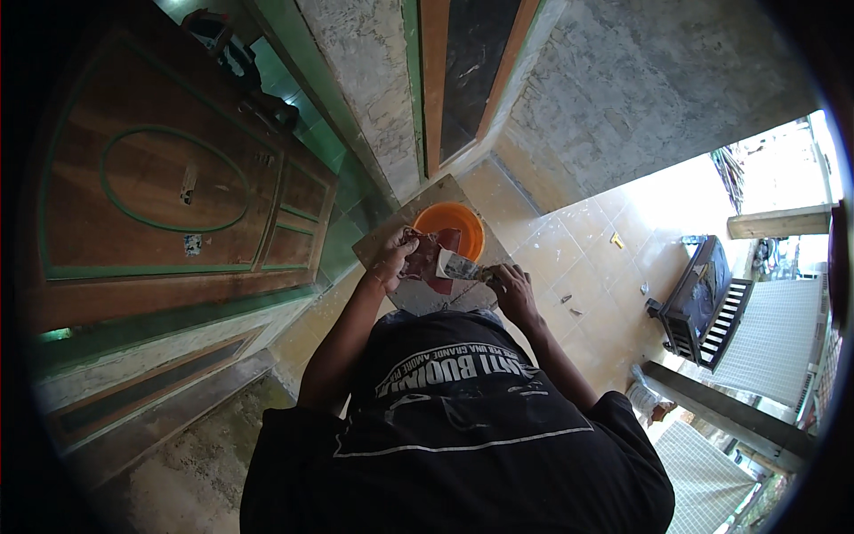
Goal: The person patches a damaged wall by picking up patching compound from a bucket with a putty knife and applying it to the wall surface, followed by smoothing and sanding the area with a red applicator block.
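We can't really see what's smeared on the scraper blade [461, 266], it's too small. The red tool [429, 256] hides part of the orange bucket [463, 224], and our own dark shirt [463, 418] covers the lower edge of the grey board [427, 200].

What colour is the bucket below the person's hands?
Orange: the bucket shows best in the head view.
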The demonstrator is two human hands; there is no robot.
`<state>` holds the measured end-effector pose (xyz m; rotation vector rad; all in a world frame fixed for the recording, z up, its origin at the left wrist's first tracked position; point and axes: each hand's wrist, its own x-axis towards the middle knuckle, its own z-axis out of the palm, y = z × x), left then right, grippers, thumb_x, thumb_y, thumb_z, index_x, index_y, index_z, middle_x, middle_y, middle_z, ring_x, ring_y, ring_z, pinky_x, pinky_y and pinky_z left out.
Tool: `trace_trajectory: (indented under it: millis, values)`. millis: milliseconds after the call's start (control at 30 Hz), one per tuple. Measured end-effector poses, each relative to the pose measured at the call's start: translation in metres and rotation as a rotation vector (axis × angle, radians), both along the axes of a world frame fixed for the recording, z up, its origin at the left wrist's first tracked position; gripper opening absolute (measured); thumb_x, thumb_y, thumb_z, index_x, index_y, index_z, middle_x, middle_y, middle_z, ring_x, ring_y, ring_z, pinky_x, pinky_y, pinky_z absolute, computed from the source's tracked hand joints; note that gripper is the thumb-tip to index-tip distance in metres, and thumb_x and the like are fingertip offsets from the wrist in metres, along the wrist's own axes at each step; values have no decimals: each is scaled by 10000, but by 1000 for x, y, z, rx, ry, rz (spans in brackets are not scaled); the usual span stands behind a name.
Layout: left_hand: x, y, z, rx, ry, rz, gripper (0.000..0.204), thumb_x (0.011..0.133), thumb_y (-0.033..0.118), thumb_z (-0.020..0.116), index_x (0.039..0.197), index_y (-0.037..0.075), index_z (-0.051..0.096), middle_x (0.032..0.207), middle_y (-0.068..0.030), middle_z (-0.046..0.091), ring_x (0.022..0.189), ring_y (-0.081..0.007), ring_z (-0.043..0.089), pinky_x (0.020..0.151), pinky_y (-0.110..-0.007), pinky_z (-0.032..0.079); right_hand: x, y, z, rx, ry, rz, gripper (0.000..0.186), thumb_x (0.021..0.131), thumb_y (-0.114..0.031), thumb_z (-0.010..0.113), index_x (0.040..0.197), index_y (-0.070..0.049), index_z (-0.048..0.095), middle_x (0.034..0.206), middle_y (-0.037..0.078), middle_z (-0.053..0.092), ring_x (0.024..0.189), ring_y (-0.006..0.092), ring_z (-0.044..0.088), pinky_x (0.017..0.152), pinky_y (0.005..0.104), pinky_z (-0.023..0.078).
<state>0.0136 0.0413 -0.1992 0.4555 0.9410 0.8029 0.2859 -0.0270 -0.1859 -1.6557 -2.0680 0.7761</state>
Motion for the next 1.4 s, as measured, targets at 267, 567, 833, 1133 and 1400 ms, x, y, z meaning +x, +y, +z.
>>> trace_trajectory:
  millis: [267,567,833,1133,1400]
  values:
    - [-17,0,22,-33,-354,27,147,902,126,480,1033,67,511,866,-57,615,720,-148,631,605,-279,549,25,-16,11,-48,-13,-86,217,814,-158,599,1017,-91,565,985,80,593,943,280,523,821,401,372]
    - [2,4,60,-62,-145,35,145,909,109,441,1031,63,506,826,-56,612,636,-126,618,525,-245,529,-11,12,61,56,190,-110,244,798,-104,614,1037,-69,578,1028,111,576,1018,308,526,851,402,398]
    - [-35,10,61,96,-465,30,155,892,143,512,1024,62,515,835,-56,622,638,-133,625,506,-245,525,-2,2,32,22,284,-113,243,817,-152,609,1030,-41,577,1029,121,577,936,279,560,769,350,438]
    - [-16,6,107,42,-2,25,170,879,109,508,1028,34,540,845,-53,631,676,-123,633,555,-253,537,-12,10,98,-596,1016,-107,473,951,-435,385,886,-6,573,626,11,527,529,80,475,487,218,377]
    - [-24,5,115,67,-85,39,173,876,104,514,1029,29,541,854,-59,635,664,-115,631,541,-232,529,-5,13,82,-674,828,35,516,933,-483,398,838,-4,566,602,9,510,495,88,476,452,233,389]
